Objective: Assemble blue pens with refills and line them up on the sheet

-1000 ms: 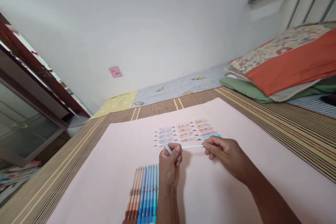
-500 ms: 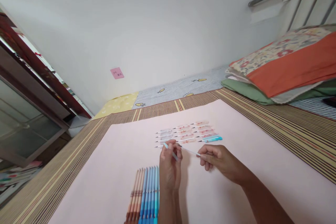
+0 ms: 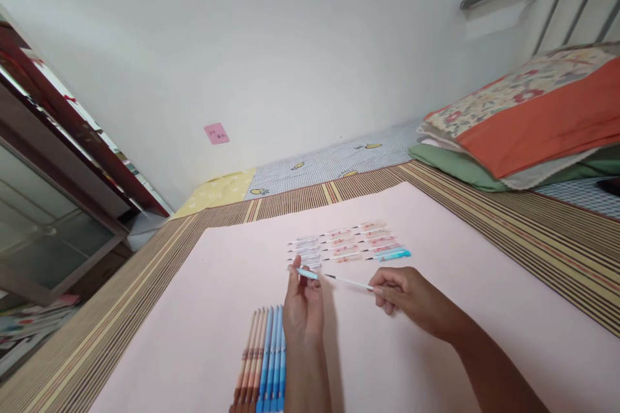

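In the head view my left hand [image 3: 304, 317] is closed around a light blue pen barrel [image 3: 308, 273], which lies nearly level across the fingers. My right hand [image 3: 402, 293] pinches the rear end of a thin white pen refill [image 3: 352, 282]. The refill's dark tip points left and is a short gap away from the barrel. Just beyond the hands, rows of clear and pinkish pen parts [image 3: 345, 250] with dark-tipped refills lie on pink paper [image 3: 194, 310]. One bright blue piece [image 3: 394, 255] is at their right end. Beside my left forearm, which partly covers them, are brown and blue pens [image 3: 264, 355].
The paper rests on a striped mat [image 3: 489, 226]. Folded orange and floral bedding [image 3: 542, 122] is piled at the back right. A pink note [image 3: 216, 133] sticks to the white wall [image 3: 310, 45]. On the left stands a glass-fronted cabinet [image 3: 43, 219].
The barrel has turned from slanting to nearly level as my left hand shifted slightly left. My right hand has drawn the refill slightly right, so its tip now shows clear of the left fingers.
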`<action>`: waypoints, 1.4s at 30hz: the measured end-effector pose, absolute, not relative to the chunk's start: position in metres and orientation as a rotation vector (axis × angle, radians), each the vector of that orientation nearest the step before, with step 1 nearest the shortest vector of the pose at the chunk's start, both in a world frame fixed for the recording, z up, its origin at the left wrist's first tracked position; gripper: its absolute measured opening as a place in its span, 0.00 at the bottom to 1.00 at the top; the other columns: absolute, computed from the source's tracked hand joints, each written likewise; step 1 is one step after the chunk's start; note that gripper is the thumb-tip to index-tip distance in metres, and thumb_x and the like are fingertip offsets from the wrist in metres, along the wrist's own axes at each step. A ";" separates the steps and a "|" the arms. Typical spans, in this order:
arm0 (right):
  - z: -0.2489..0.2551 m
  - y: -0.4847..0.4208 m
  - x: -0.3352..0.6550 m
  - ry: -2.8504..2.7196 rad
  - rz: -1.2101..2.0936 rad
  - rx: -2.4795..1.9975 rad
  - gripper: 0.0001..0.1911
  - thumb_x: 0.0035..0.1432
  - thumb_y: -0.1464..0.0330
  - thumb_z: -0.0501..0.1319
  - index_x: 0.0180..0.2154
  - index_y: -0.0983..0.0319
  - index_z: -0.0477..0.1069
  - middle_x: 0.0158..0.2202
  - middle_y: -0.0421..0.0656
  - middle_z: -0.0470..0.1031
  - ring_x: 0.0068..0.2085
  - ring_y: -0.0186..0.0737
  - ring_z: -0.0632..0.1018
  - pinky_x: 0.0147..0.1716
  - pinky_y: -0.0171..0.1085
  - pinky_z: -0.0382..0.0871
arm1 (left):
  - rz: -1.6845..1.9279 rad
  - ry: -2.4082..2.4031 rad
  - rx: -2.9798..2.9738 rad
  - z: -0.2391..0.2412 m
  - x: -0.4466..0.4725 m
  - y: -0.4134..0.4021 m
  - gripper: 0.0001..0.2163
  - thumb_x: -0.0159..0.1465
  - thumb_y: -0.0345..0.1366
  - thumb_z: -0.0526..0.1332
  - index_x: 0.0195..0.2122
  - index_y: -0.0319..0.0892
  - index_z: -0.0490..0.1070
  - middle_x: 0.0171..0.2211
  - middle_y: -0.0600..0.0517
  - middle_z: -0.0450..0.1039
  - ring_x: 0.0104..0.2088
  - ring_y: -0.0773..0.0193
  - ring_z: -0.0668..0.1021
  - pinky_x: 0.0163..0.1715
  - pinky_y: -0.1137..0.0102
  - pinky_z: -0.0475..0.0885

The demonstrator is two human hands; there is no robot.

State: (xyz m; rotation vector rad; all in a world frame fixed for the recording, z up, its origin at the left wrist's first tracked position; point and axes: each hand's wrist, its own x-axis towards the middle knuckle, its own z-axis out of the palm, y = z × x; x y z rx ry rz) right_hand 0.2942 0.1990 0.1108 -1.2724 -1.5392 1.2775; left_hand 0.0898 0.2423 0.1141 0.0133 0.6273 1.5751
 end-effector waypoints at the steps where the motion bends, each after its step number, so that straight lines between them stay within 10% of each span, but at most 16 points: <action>1: 0.111 0.199 0.294 -1.544 1.270 -1.277 0.09 0.59 0.64 0.56 0.30 0.61 0.71 0.28 0.40 0.74 0.28 0.35 0.73 0.30 0.35 0.66 | 1.582 0.625 0.015 0.114 0.091 0.242 0.10 0.70 0.33 0.54 0.42 0.38 0.75 0.29 0.51 0.70 0.26 0.73 0.74 0.21 0.80 0.68; 42: 0.123 0.200 0.287 -1.466 0.924 -1.348 0.14 0.63 0.58 0.56 0.31 0.59 0.72 0.27 0.38 0.75 0.28 0.37 0.74 0.31 0.36 0.67 | 1.379 0.668 0.327 0.097 0.135 0.224 0.09 0.55 0.27 0.71 0.37 0.33 0.78 0.33 0.47 0.77 0.31 0.69 0.78 0.33 0.77 0.77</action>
